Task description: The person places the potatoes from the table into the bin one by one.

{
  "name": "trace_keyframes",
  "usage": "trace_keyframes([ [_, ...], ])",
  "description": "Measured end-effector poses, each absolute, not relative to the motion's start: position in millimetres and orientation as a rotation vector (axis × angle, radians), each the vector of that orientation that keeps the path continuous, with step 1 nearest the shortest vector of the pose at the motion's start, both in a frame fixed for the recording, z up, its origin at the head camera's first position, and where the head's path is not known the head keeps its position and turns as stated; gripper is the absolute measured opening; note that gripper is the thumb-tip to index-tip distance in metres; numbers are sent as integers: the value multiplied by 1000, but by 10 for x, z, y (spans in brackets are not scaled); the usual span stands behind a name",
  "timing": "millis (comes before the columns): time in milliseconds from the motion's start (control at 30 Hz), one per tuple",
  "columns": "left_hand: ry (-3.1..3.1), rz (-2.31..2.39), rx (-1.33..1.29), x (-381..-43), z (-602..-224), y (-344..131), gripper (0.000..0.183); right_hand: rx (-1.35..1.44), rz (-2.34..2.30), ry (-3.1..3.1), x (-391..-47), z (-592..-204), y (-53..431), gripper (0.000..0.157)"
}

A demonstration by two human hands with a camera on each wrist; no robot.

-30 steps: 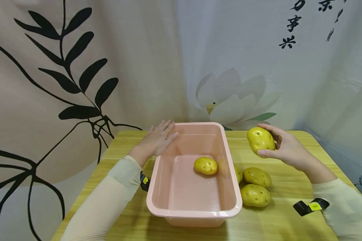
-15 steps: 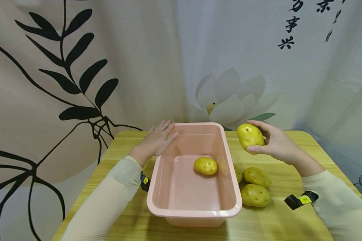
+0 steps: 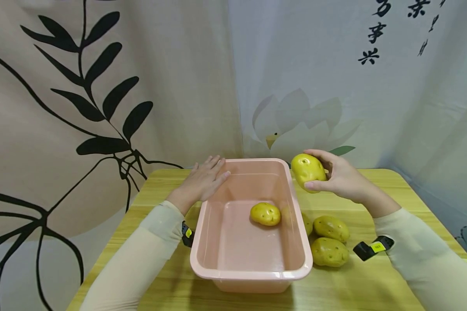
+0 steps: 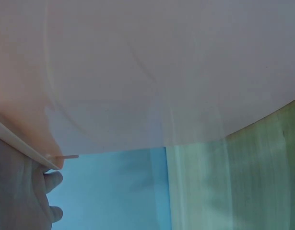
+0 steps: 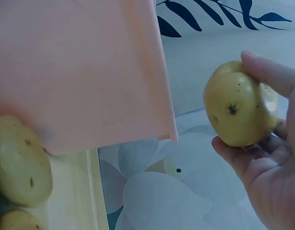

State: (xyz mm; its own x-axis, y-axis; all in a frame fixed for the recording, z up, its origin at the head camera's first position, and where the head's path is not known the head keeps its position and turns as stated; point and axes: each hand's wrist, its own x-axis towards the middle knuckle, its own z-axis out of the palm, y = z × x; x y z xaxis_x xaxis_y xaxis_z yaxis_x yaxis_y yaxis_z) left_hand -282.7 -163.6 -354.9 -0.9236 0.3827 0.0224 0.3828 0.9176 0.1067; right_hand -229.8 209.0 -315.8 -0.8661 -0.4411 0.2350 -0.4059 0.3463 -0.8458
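A yellow potato [image 3: 306,168] is gripped between the thumb and fingers of my right hand [image 3: 336,179], raised beside the far right corner of a pink plastic basin [image 3: 251,275]. The right wrist view shows the same potato [image 5: 236,108] apart from the basin wall [image 5: 89,72]. Inside the basin, toward its right side, lies another potato [image 3: 265,214]. My left hand [image 3: 202,179] rests on the basin's far left rim with its fingers straight. In the left wrist view part of the left hand [image 4: 22,191] shows against the rim.
Right of the basin on the wooden table [image 3: 373,194] sit a potato [image 3: 330,252], a second potato [image 3: 331,229] behind it and a third potato [image 3: 307,223] partly hidden by the basin. A printed curtain [image 3: 194,86] hangs behind the table.
My right hand has carried its potato leftward and slightly up, closer to the basin's far right corner. The left hand and the basin have stayed put.
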Motion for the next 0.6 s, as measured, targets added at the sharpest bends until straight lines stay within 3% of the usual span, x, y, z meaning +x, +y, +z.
trace_keyframes([
  [600,-3073,-158,-604,-2816,-3540,-1631,72,-767,-1515,2550,-2249,-2774,1699,76],
])
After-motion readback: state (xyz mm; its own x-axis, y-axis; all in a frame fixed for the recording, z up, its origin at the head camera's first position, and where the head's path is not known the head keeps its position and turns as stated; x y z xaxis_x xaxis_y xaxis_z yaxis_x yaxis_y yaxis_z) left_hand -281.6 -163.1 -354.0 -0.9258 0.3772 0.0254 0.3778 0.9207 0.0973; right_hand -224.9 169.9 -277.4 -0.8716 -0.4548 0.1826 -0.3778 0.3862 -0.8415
